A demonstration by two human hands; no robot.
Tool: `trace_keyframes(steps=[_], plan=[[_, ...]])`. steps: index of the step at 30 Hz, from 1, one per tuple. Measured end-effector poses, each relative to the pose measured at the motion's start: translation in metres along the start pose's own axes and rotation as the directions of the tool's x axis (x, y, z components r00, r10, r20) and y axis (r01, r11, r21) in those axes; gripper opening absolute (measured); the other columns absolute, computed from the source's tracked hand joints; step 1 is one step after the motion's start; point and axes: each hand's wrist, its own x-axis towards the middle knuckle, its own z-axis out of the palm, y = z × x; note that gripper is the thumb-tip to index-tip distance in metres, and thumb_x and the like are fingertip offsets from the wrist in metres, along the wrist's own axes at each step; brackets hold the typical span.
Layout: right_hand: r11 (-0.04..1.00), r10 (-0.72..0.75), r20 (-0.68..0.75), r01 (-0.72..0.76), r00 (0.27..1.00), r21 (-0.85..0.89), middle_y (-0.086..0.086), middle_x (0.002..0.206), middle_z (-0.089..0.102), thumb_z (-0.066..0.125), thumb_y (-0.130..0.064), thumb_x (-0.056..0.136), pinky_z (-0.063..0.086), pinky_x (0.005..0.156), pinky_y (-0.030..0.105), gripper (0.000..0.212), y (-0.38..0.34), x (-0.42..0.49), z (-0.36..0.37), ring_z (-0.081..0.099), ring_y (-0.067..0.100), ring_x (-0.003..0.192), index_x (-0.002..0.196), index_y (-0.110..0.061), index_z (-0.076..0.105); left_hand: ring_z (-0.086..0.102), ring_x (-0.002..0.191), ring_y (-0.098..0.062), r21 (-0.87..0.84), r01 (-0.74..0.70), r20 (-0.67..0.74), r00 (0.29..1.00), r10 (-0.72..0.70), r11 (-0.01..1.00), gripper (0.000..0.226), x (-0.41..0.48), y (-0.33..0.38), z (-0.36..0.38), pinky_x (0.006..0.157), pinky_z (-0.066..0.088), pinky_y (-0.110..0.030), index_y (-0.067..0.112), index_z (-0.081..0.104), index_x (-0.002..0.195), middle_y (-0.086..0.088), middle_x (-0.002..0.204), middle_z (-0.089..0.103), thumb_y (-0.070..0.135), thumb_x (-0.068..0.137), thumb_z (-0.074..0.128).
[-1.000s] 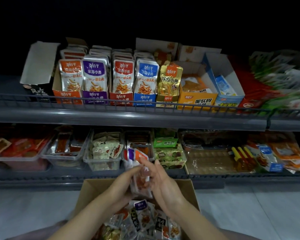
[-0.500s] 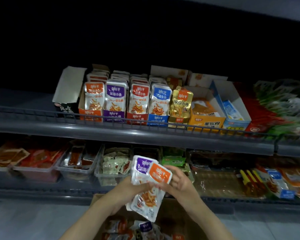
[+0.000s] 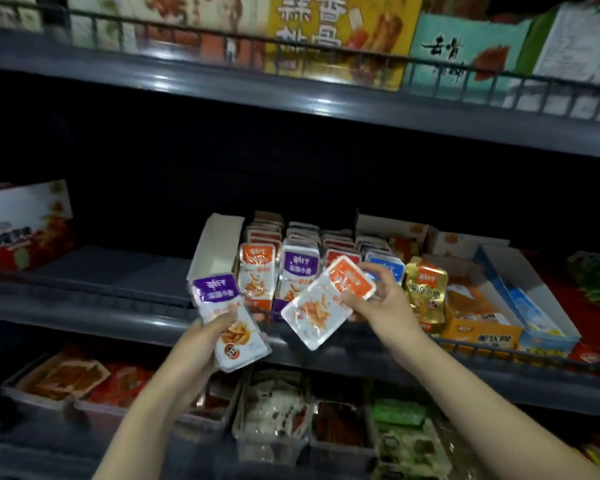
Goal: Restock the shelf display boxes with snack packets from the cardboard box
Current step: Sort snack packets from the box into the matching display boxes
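Purple packet (image 3: 227, 320): gripping it round the lower half with the left hand (image 3: 207, 342), thumb across the face, just in front of the shelf (image 3: 84, 317). Orange packet (image 3: 326, 301): pinching its top end with the right hand (image 3: 381, 301), tilting it before the display boxes (image 3: 255, 305). Looking light, floppy, slick, so probably worth taking by the sealed edges, not squeezing the middle.

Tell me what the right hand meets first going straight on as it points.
Likely the front blue packet, just behind the right hand and its orange packet; depth is unclear.
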Motion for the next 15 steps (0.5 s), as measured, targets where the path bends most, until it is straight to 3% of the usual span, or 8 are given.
trace_keyframes(steps=[3, 6, 8, 11, 13, 15], plan=[[0.974, -0.190, 0.036, 0.193, 0.981, -0.120, -0.006, 0.099, 0.063, 0.068, -0.001, 0.084, 0.057, 0.068, 0.022, 0.039, -0.024, 0.049, 0.033, 0.064, 0.004, 0.088, 0.108, -0.025, 0.049, 0.069, 0.095, -0.027, 0.035, -0.052, -0.111, 0.992, 0.055, 0.998, 0.020, 0.009, 0.007, -0.020, 0.081, 0.052, -0.041, 0.017, 0.063, 0.111, -0.009, 0.102, 0.074, 0.021, 0.092, 0.058], [0.911, -0.287, 0.135, 0.314, 0.948, -0.267, -0.011, 0.097, 0.059, 0.067, -0.004, 0.086, 0.055, 0.073, 0.023, 0.042, -0.039, 0.095, 0.067, 0.062, 0.004, 0.090, 0.109, -0.029, 0.044, 0.069, 0.092, -0.027, 0.052, -0.042, -0.179, 0.983, 0.051, 0.998, 0.018, 0.016, 0.005, -0.030, 0.078, 0.052, -0.040, 0.017, 0.065, 0.107, -0.009, 0.098, 0.074, 0.022, 0.090, 0.062], [0.860, -0.284, 0.197, 0.340, 0.938, -0.381, -0.008, 0.105, 0.060, 0.068, -0.008, 0.086, 0.055, 0.077, 0.024, 0.045, -0.041, 0.118, 0.088, 0.060, 0.008, 0.095, 0.116, -0.030, 0.045, 0.069, 0.091, -0.027, 0.063, -0.041, -0.183, 0.982, 0.051, 0.997, 0.019, 0.021, 0.005, -0.035, 0.074, 0.052, -0.037, 0.016, 0.065, 0.107, -0.008, 0.097, 0.074, 0.022, 0.090, 0.061], [0.701, -0.230, 0.312, 0.380, 0.922, -0.604, 0.001, 0.118, 0.061, 0.069, -0.012, 0.085, 0.055, 0.086, 0.035, 0.050, -0.033, 0.137, 0.113, 0.061, 0.016, 0.104, 0.128, -0.027, 0.046, 0.071, 0.084, -0.022, 0.076, -0.043, -0.167, 0.984, 0.056, 0.996, 0.015, 0.028, 0.005, -0.040, 0.068, 0.051, -0.032, 0.015, 0.067, 0.102, -0.005, 0.091, 0.075, 0.022, 0.090, 0.062], [0.645, -0.177, 0.330, 0.362, 0.927, -0.673, 0.003, 0.121, 0.060, 0.070, -0.016, 0.085, 0.053, 0.087, 0.034, 0.052, -0.019, 0.141, 0.123, 0.060, 0.019, 0.107, 0.130, -0.025, 0.046, 0.072, 0.081, -0.019, 0.084, -0.039, -0.152, 0.987, 0.051, 0.996, 0.013, 0.031, 0.003, -0.043, 0.066, 0.051, -0.030, 0.015, 0.068, 0.100, -0.004, 0.089, 0.076, 0.021, 0.090, 0.062], [0.479, -0.155, 0.369, 0.396, 0.916, -0.783, 0.003, 0.122, 0.062, 0.072, -0.023, 0.082, 0.050, 0.086, 0.034, 0.053, -0.006, 0.142, 0.129, 0.060, 0.021, 0.107, 0.129, -0.025, 0.047, 0.072, 0.078, -0.017, 0.087, -0.031, -0.141, 0.989, 0.043, 0.996, 0.011, 0.033, 0.000, -0.043, 0.066, 0.052, -0.029, 0.015, 0.068, 0.098, -0.002, 0.086, 0.076, 0.019, 0.090, 0.061]])
